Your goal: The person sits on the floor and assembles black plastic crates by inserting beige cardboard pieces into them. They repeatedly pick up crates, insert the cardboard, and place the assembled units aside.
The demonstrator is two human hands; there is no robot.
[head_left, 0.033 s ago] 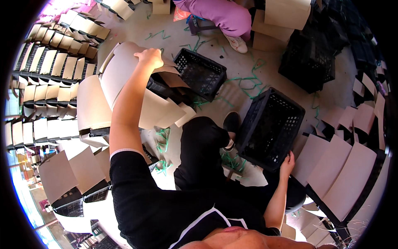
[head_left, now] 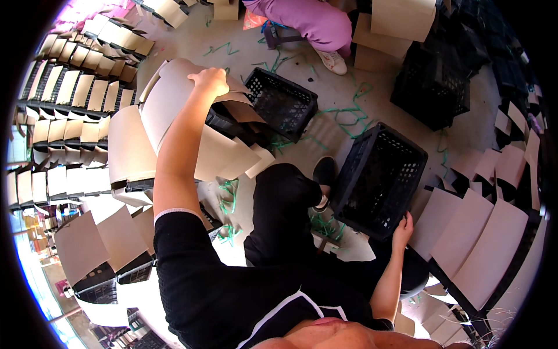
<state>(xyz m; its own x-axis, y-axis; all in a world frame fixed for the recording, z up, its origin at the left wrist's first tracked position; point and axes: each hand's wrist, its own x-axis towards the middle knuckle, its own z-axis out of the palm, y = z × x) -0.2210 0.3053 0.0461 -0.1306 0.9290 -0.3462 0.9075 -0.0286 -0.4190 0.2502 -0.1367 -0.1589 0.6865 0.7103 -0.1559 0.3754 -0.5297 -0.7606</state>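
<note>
At right, an open crate point(head_left: 352, 170) is sitting; beyond it, leftward, a second crate point(head_left: 282, 104) is resting on the floor point(head_left: 331, 87), just right of cardboard sheets point(head_left: 168, 90); covered crates point(head_left: 479, 238) are lining both sides.

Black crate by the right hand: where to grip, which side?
Probably the long right rim of the black crate, coming from the person's right. The open top faces the camera, leaving that edge exposed, and the right hand touches the crate near that rim's near end.

No txt, labels, nos. or signs legible.
</note>
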